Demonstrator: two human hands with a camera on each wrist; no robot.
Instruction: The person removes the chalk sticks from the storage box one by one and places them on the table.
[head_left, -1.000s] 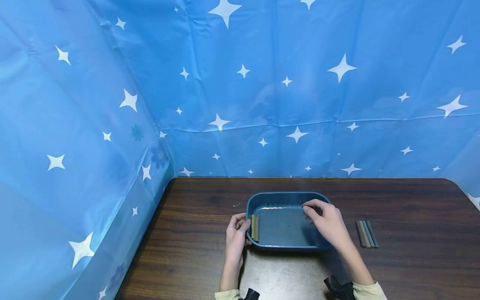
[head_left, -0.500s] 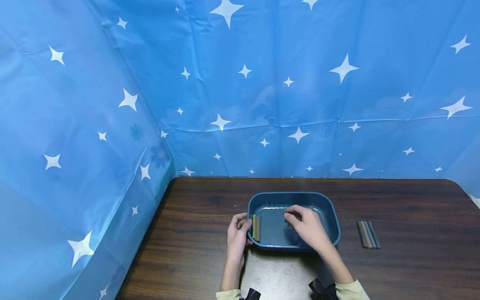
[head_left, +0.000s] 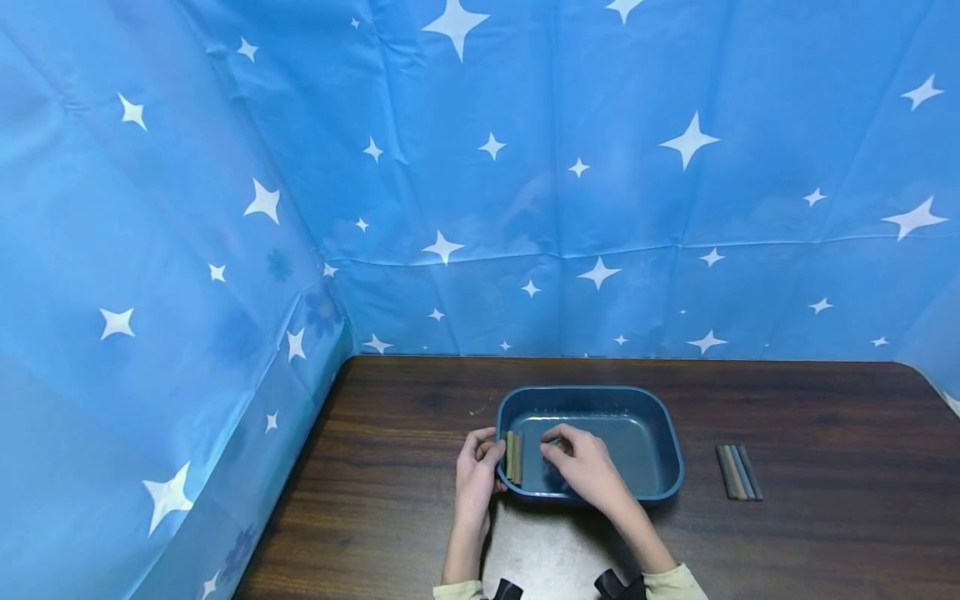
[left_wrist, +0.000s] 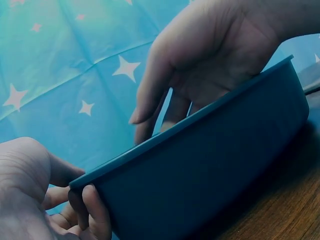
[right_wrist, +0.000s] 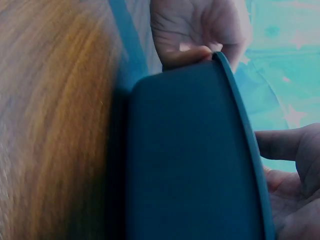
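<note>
My left hand [head_left: 474, 471] grips the left end of a dark blue rectangular tray [head_left: 665, 408], its thumb at the rim and fingers curled against the outer wall, as the left wrist view shows. Upright against the inner left wall lie several slim yellowish and brown sticks [head_left: 513, 457], side by side. My right hand [head_left: 588, 471] reaches over the front rim into the tray, thumb and index fingertips close together just right of those sticks. I cannot tell whether a stick is between them. In the left wrist view, the near wall hides the fingertips of the right hand [left_wrist: 210, 60].
Several more sticks [head_left: 738, 472], grey, tan and bluish, lie side by side on the brown wooden table [head_left: 840, 433] to the right of the tray. A blue curtain with white stars [head_left: 637, 192] hangs behind the table and along its left side.
My right hand has moved left across the tray, from its right end to near the row of sticks. My left hand keeps its grip on the tray's left end.
</note>
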